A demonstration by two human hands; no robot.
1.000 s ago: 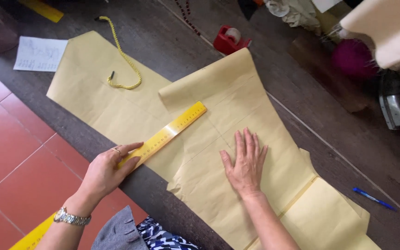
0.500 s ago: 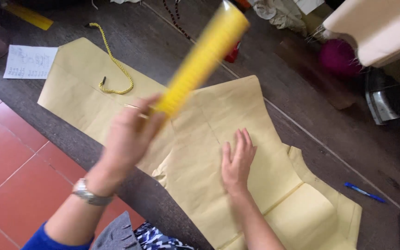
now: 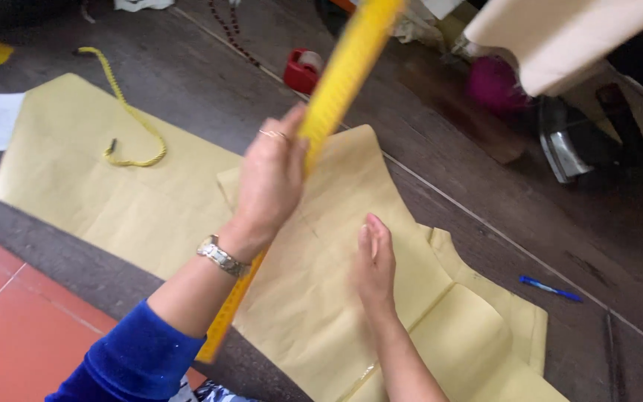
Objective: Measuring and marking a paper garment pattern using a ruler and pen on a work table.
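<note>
My left hand (image 3: 273,179) has its fingers (image 3: 292,138) wrapped shut around a long yellow ruler (image 3: 344,74), gripping it partway along its length and holding it up off the worktop (image 3: 485,223). The ruler is a flat, narrow strip, bright yellow, with fine dark markings along its face, blurred here so I cannot read them. Its long axis runs on a steep slant: the upper end points up and to the right, out past the top edge of the view, and the lower end comes down behind my wrist and forearm and shows again near my blue sleeve (image 3: 135,361), pointing down and to the left. A metal watch (image 3: 221,257) sits on that wrist and a thin ring on one finger. My right hand (image 3: 373,264) holds nothing; it lies with fingers straight and close together, resting edge-on on the pale yellow paper pattern (image 3: 314,298) spread over the dark wooden worktop. A second sheet of the same paper (image 3: 98,179) lies under it to the left, with a yellow cord (image 3: 132,112) curled on top. Farther back stands a red tape dispenser (image 3: 303,71), and a blue pen (image 3: 551,289) lies on the worktop to the right, well apart from my hands.
</note>
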